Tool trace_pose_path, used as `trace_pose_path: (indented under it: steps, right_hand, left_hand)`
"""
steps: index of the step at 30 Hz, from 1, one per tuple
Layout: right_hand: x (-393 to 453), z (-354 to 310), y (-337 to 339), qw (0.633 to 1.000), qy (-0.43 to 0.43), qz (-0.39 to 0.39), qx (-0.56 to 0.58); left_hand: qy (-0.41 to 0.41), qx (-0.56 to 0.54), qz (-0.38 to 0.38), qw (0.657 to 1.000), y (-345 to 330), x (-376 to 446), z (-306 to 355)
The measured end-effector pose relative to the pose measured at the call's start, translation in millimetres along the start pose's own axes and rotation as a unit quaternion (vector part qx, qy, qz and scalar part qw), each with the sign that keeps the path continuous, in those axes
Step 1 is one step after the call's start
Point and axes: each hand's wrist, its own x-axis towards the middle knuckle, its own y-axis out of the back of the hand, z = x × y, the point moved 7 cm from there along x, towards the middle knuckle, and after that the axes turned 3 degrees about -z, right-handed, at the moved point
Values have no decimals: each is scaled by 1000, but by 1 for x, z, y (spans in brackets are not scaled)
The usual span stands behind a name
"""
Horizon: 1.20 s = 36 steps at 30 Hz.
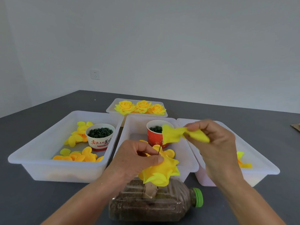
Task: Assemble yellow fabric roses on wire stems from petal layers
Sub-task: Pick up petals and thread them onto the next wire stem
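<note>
Grey table: three finished roses (pixel 140 107) wait in the far tray (pixel 112 106); left hand (pixel 139 161) pinches stacked petals (pixel 162 172) on the wire (pixel 159 147), right hand (pixel 209 140) pinches the next petal layer (pixel 173 133), unthreaded.

Both forearms reach in from the lower edge. The left hand (pixel 138 161) is held low, thumb pressed against curled fingers in a pinch. The right hand (pixel 214 143) is raised higher, fingertips (pixel 192 127) and thumb also pinched together.

Wall socket (pixel 95 74), grey wall (pixel 178 46), cardboard scrap (pixel 295 127) far right
</note>
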Motion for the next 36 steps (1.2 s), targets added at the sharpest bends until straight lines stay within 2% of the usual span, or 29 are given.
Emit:
trace_pose_path:
  steps: [3,7,10,13,16,19,22,24,25,28,30,32,33,34,36]
  right_hand:
    - [9,15,-2,981,-164,-18,99]
    - [15,20,-10,951,-281,-60,115]
    - [14,22,-17,940,-313,-96,95]
    - [12,21,-27,936,-316,-134,77]
    - [11,20,-36,934,-311,-165,55]
    - [9,18,-41,933,-308,-174,67]
    - [8,16,-31,951,-253,-160,73]
    - [7,3,-23,979,-122,-162,-33]
    - [4,-6,-23,977,-40,-173,-116]
    - [-6,-25,-34,917,185,-183,-304]
    - [-8,-30,-41,878,275,-150,-362]
    - [-8,-33,-45,858,325,-119,-379]
    - [-7,-31,-44,863,329,-105,-368]
    - [-5,-29,-42,878,314,-90,-349]
    - [4,-20,-34,930,219,-61,-291]
  left_hand:
    - [4,0,-1,1000,0,0,1]
    - [-20,-4,27,999,9,-3,19]
    - [-41,-37,65,996,20,-6,41]
    - [-39,-78,47,995,19,-5,57]
    - [3,-98,34,995,12,0,56]
    - [69,-194,16,979,8,5,46]
    - [119,-266,12,956,5,8,38]
    - [139,-290,33,946,7,9,33]
    - [146,-303,39,941,8,10,32]
    - [163,-331,30,929,3,11,29]
    - [173,-327,8,929,-3,11,28]
    - [175,-303,-6,937,-7,11,28]
    - [172,-290,-10,941,-8,10,29]
    - [165,-276,-11,947,-8,10,30]
    - [141,-245,15,959,-1,11,30]
